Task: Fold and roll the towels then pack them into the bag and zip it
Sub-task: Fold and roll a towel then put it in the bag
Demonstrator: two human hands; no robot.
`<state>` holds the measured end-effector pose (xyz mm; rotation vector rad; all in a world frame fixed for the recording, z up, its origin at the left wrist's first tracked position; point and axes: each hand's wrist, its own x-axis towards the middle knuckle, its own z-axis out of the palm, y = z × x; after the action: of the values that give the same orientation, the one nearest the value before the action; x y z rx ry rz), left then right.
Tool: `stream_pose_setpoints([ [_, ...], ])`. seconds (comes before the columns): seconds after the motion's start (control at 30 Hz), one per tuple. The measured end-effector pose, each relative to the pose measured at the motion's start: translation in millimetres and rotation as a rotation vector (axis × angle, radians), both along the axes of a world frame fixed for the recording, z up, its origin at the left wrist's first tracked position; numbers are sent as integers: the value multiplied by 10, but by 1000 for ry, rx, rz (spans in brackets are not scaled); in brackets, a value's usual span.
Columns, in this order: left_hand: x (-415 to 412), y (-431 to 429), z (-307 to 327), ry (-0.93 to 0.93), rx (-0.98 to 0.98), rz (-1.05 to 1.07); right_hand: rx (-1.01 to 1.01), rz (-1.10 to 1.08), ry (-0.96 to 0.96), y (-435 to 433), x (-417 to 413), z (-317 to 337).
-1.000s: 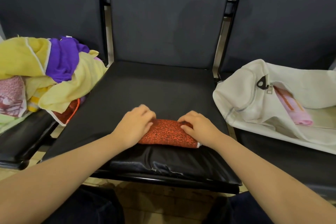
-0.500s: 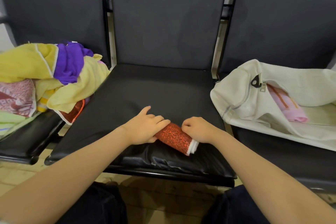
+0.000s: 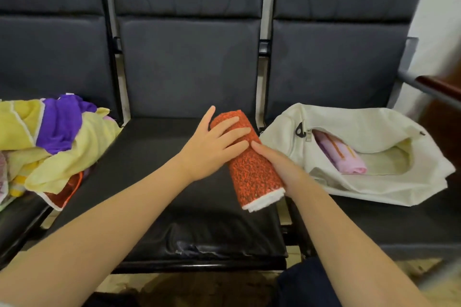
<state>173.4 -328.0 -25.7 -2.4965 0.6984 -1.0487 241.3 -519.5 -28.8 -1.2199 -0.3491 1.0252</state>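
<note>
left hand [image 3: 212,149] lies on top of the orange towel roll [image 3: 252,169], fingers straight and a little spread, pressing flat on the far half of the cloth. right hand [image 3: 282,167] has it from the right side, one digit showing along the weave and the rest tucked out of sight behind the roll, so it holds the bundle between palm and hidden fingers. the roll is tight and tilted, far end up and away, near end with its white edge pointing down toward the person. it sits over the right side of the middle seat [image 3: 149,182], and whether it touches the cushion i can't tell. just beside it to the right, the white bag [image 3: 349,119] lies slumped on the next seat, mouth gaping, black zip pull [image 3: 300,129] at the near end of the opening. inside that opening, a pink towel [image 3: 341,157] with orange stripes, already rolled. over on the left seat, a loose heap: yellow towel [image 3: 74,154] sprawled across it, purple towel [image 3: 62,124] draped on top, a bit of orange-edged cloth poking out beneath. front lip of the middle seat shows a small tear [image 3: 194,249] in the black cover.
</note>
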Motion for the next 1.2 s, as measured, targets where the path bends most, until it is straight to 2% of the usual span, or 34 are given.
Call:
stream_pose_setpoints([
  [0.1,216,-235,96,42,-55,29,-41,-100,-46,-190,168,134],
  [0.2,438,-603,224,71,-173,97,-63,-268,-174,-537,350,313],
  [0.27,597,-848,304,105,-297,130,20,-351,-122,-887,548,404],
  [0.33,771,-1073,375,144,-392,152,55,-422,-148,-1238,741,484],
  [0.4,944,-1301,453,186,-373,173,21,-423,-232,-1613,967,543],
  [0.47,1125,-1551,503,291,-256,224,-89,-326,-294,-1964,1101,602],
  [0.53,1317,-1766,525,411,-93,289,-299,-162,-359,-2245,1230,603],
  [0.63,1671,-1991,409,531,254,334,-589,47,-433,-2411,1400,558],
  [0.73,1992,-2107,294,527,553,420,-668,168,-446,-2391,1607,444],
  [0.8,2171,-2142,309,481,586,504,-666,176,-427,-2361,1730,327],
  [0.87,2317,-2146,384,436,421,532,-648,152,-429,-2305,1799,290],
  [0.97,2437,-2090,495,403,-28,481,-538,13,-480,-2195,1907,317],
  [1.03,2454,-2040,557,352,-213,484,-484,-69,-469,-2094,2014,321],
  [1.13,2481,-1964,619,330,-368,495,-492,-216,-565,-1942,2209,301],
  [1.2,2482,-1924,612,341,-366,502,-478,-388,-670,-1908,2355,284],
])
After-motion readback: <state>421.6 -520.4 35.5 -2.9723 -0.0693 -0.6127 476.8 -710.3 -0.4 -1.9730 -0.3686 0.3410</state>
